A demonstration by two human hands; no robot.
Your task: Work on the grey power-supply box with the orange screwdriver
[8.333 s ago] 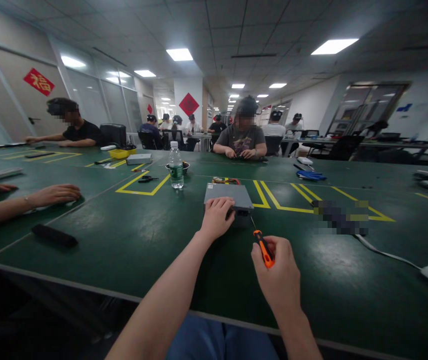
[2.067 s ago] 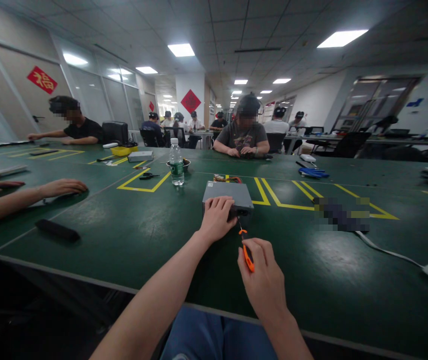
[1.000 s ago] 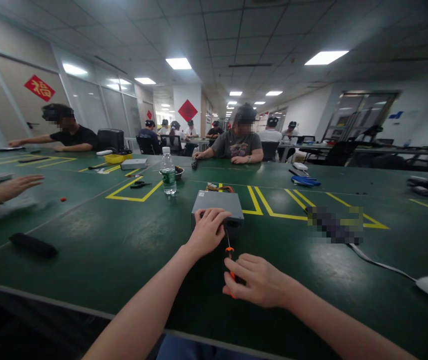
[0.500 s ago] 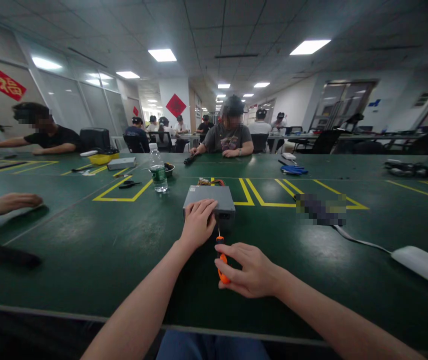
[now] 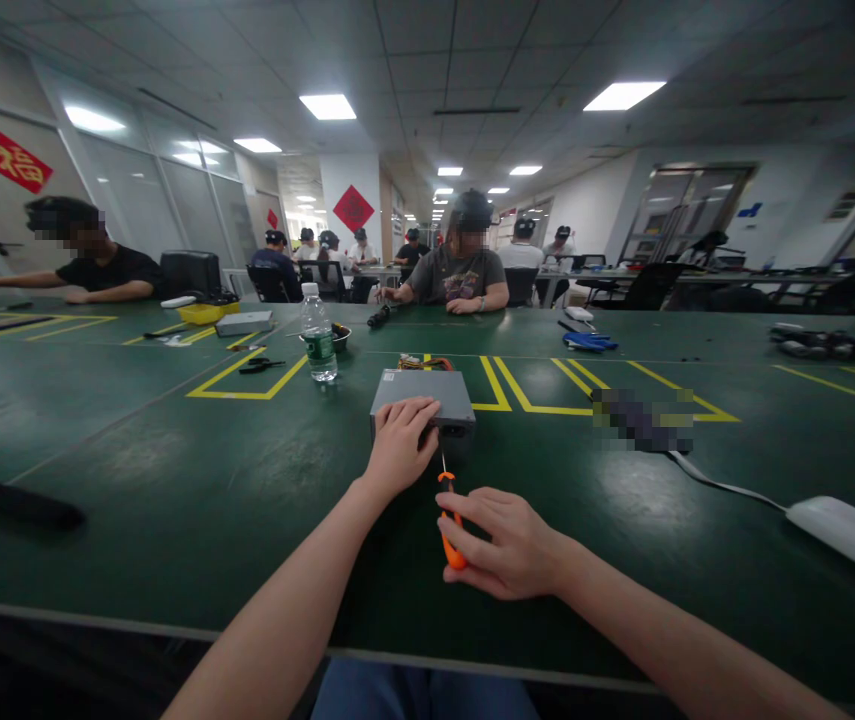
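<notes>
A grey metal computer power supply point(image 5: 448, 392) sits in front of me, its bundle of coloured wires point(image 5: 427, 362) on the far side. My left hand point(image 5: 399, 445) presses on its top and near face, the fingers bent over the edge. In my right hand point(image 5: 513, 540) is a screwdriver with an orange and black handle point(image 5: 452, 540), pinched between thumb and fingers. Its thin shaft points up at the near face of the power supply, below the left fingers. Whether the tip sits in a screw cannot be made out.
A water bottle point(image 5: 319, 340) stands left of the power supply, before a small bowl point(image 5: 341, 340). At right lie a blurred-out dark object point(image 5: 641, 420) and a white power strip point(image 5: 847, 535). A black case point(image 5: 26, 506) lies left. Co-workers sit across and to the left.
The power supply, both my hands and the screwdriver appear slightly further right. A co-worker's hand at the left has pulled back almost out of view.
</notes>
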